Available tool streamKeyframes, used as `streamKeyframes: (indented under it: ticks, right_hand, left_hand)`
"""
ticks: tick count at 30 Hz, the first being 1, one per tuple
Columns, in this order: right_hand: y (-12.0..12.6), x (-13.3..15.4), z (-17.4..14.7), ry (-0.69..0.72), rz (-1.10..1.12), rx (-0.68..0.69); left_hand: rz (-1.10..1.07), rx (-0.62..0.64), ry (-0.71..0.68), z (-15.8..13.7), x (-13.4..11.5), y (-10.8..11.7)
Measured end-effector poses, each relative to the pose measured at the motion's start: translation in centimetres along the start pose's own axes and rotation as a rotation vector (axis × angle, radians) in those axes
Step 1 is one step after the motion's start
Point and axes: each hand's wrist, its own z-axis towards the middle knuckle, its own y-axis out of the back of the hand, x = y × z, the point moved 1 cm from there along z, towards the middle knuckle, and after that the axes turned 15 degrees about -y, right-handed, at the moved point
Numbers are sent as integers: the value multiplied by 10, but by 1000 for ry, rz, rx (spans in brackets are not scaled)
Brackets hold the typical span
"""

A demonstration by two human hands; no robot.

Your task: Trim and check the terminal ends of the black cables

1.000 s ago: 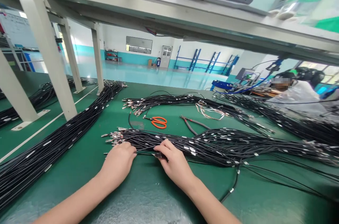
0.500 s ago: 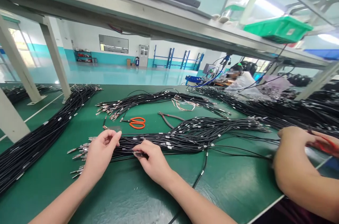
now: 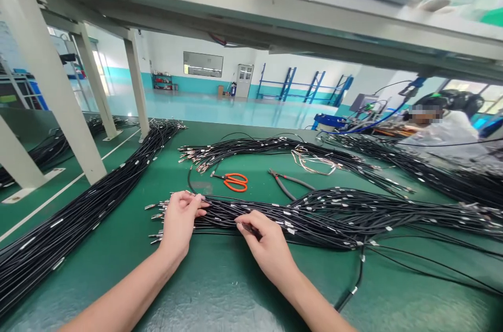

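Note:
A thick bundle of black cables (image 3: 314, 217) with small white labels lies across the green table in front of me. My left hand (image 3: 181, 219) is over its left end, beside the metal terminals (image 3: 157, 217), thumb and fingers pinched together; what they hold is hidden. My right hand (image 3: 269, 240) is at the bundle's near side, fingers curled round a small dark item (image 3: 251, 229) that I cannot make out. Behind the bundle lie orange-handled scissors (image 3: 236, 182) and a pair of grey-handled pliers (image 3: 288, 185).
Another cable bundle (image 3: 102, 190) runs along the left, beside white shelf posts (image 3: 66, 75). A further bundle (image 3: 251, 146) and some pale wires (image 3: 314, 162) lie behind the tools. A shelf (image 3: 251, 2) crosses overhead. At the far right a person (image 3: 436, 117) sits among equipment.
The view has swung left, so the table's things appear further right. Another person's arm at the right edge has gone out of view. My left fingers have dipped closer to the bundle.

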Motion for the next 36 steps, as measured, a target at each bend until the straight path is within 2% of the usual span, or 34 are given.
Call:
streamKeyframes:
  ticks: [4, 8, 11, 13, 19, 28, 36]
  right_hand:
    - [5, 2, 0, -26, 33, -30]
    - [14, 8, -1, -108, 179, -88]
    - [19, 14, -3, -172, 310, -62]
    - [20, 17, -4, -233, 357, -18]
    - [17, 19, -6, -348, 405, 96]
    - [14, 16, -1, -273, 497, 175]
    - [10, 12, -1, -307, 537, 293]
  left_hand:
    - [-86, 136, 89, -1, -10, -3]
    - [-47, 355, 38, -12, -25, -8]
    - [-32, 542, 65, -24, -32, -13]
    - [-12, 607, 101, -32, -32, -16]
    - [74, 665, 191, -46, -25, -20]
    - [74, 757, 243, -48, -19, -20]
    - [42, 785, 265, -48, -18, -18]
